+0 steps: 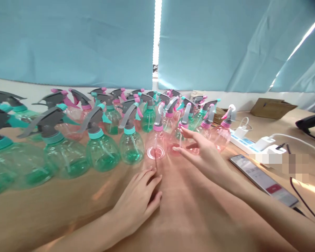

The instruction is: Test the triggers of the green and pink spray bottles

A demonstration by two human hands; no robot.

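My left hand lies flat on the wooden table, fingers stretched out, holding nothing. My right hand reaches forward with its fingers spread, the tips touching a pink spray bottle in the front row. It grips nothing. A second pink spray bottle stands just left of the fingertips. Green spray bottles with grey triggers fill the left side.
Several rows of green and pink spray bottles crowd the table's back and left. A phone lies at the right, beside a white power strip with plugs and cables. A cardboard box sits at the far right. Blue curtains hang behind.
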